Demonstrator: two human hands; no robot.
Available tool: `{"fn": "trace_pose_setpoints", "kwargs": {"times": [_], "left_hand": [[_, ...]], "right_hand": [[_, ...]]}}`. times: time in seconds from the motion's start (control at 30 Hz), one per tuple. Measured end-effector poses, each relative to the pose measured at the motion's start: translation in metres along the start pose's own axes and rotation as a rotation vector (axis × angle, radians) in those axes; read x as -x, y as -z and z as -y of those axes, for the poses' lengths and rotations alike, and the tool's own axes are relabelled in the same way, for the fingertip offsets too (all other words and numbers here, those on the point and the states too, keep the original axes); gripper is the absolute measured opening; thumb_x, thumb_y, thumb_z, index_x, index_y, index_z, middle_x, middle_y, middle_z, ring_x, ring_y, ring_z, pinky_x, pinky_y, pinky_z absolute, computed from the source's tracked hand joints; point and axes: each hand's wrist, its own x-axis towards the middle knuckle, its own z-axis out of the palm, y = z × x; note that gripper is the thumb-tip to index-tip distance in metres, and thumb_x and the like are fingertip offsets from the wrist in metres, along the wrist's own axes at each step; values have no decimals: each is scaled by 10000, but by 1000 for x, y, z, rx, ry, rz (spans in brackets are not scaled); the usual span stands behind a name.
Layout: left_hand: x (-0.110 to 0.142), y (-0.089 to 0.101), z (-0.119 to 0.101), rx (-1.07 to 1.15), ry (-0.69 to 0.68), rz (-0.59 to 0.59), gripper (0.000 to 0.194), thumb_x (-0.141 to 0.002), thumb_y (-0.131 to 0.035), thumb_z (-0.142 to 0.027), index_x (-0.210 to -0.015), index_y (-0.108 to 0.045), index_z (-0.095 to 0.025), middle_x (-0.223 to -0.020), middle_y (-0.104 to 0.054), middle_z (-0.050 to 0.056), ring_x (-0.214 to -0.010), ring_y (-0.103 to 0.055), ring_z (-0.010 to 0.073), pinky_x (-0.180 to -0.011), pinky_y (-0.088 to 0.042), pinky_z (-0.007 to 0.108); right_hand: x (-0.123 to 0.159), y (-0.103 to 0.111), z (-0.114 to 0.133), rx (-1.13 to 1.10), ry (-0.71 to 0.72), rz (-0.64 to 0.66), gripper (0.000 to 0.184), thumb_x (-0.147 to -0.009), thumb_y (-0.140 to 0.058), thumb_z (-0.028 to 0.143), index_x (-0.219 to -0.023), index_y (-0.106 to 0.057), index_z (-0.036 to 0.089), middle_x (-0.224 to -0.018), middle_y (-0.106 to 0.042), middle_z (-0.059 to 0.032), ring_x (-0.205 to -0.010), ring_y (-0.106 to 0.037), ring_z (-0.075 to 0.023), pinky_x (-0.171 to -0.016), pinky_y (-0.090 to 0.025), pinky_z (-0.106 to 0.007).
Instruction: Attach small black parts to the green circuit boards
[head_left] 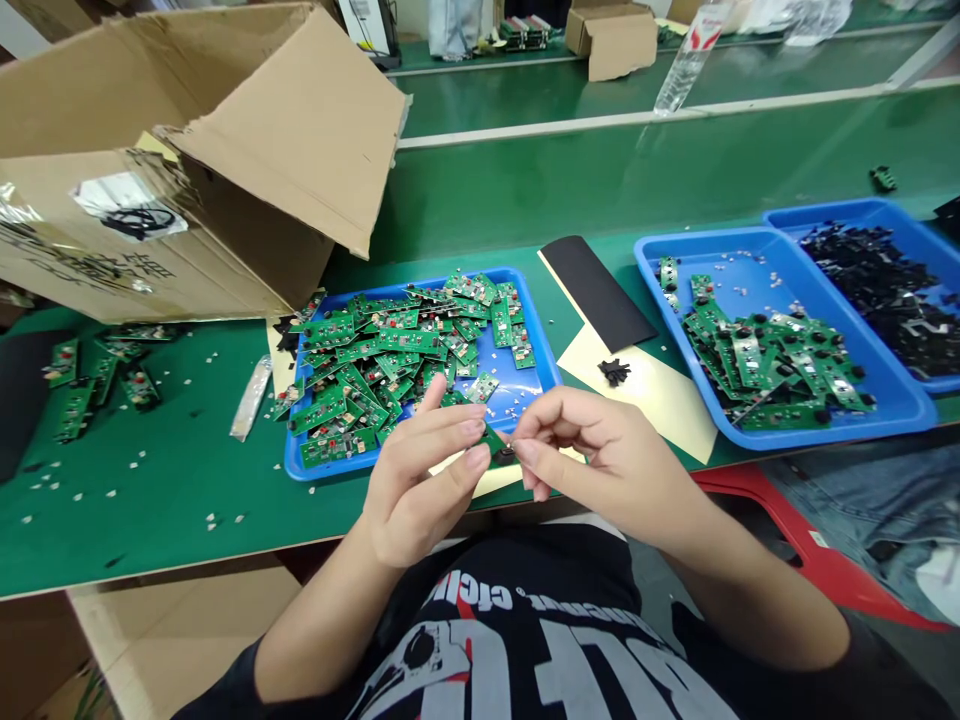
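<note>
Close in front of my chest, my left hand (427, 475) grips a small green circuit board (491, 437) between thumb and fingers. A dark round part shows at the board's lower end. The fingertips of my right hand (585, 445) are pinched together at that same end; a tiny light speck shows there, too small to name. Just beyond my hands lies a blue tray (541, 350) heaped with green circuit boards (397, 345). Right of it, a little pile of black strips (614, 372) rests on yellow paper (660, 390).
A second blue tray (892, 415) with boards stands at the right, beside a third tray (825, 212) of black parts. A large open cardboard box (247, 270) fills the back left. Loose boards (105, 375) and white bits lie leftward. A plastic bottle (686, 65) stands behind.
</note>
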Motion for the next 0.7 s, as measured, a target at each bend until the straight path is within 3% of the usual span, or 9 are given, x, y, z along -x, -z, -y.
{"fn": "trace_pose_setpoints", "kwargs": {"times": [0.2, 0.33, 0.53, 0.63, 0.7], "left_hand": [[-1, -7, 0, 72, 24, -58, 418, -816, -614, -66, -1184, -573, -259, -1016, -690, 17, -999, -683, 167, -985, -536, 434], [0, -9, -3, 196, 146, -49, 467, -808, -604, -52, -1209, -545, -283, -1052, -693, 18, -1003, -684, 167, -940, -563, 401], [9, -11, -6, 236, 327, -71, 500, -766, -692, -79, -1214, -545, -246, -1116, -696, 40, -1052, -665, 201, -996, -517, 424], [6, -12, -10, 344, 466, -97, 461, -742, -727, -102, -1160, -584, -233, -1074, -708, 39, -1006, -683, 188, -932, -559, 330], [0, -12, -13, 461, 579, -126, 416, -709, -761, -111, -1081, -613, -220, -1016, -718, 35, -949, -701, 176, -834, -592, 252]], "right_hand": [[0, 4, 5, 213, 151, -22, 103, -876, -527, 135, -792, -571, 173, -668, -624, 29, -603, -594, -69, -552, -480, -164], [-2, 3, 8, 303, 218, -27, 111, -888, -505, 141, -797, -559, 176, -685, -611, 30, -604, -575, -73, -555, -464, -180], [-5, 1, 10, 254, 182, -15, 45, -878, -517, 146, -881, -531, 189, -685, -616, 42, -604, -595, -73, -554, -465, -180], [-6, 0, 10, 277, 137, -25, 146, -886, -519, 188, -1030, -500, 191, -614, -597, 57, -567, -597, -94, -507, -446, -192], [-7, 0, 11, 327, 130, -25, 88, -892, -523, 228, -968, -527, 184, -592, -582, 53, -541, -585, -95, -486, -432, -193]]}}
